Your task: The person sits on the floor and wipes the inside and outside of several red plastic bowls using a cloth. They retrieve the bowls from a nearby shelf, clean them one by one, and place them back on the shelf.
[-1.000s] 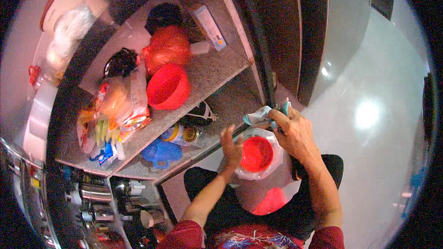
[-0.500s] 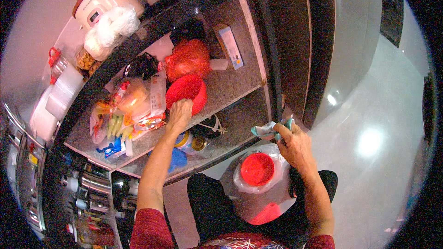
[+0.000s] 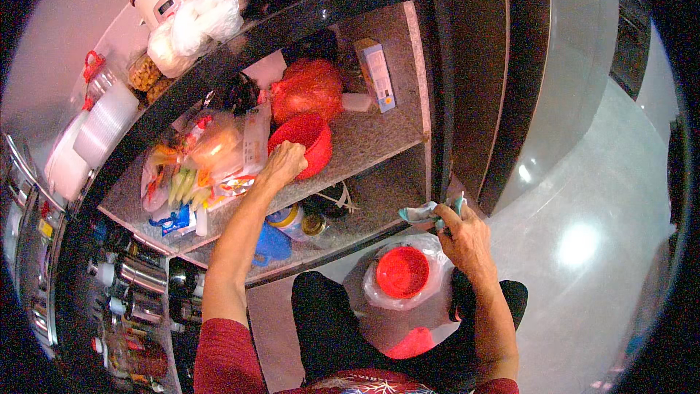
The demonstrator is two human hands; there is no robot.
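Worn on the head, a fisheye camera looks steeply down at close range on the left hand (image 3: 287, 163) and right hand (image 3: 468, 246), taking in the shelf (image 3: 368, 131) toward eleven o'clock and floor (image 3: 572, 284) toward four.

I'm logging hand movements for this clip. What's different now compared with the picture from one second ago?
The left hand has moved forward and left, from beside the lower red bowl to the near rim of the red bowl on the shelf; its grip is unclear. The view shifted too. The right hand still holds the light blue and white item.
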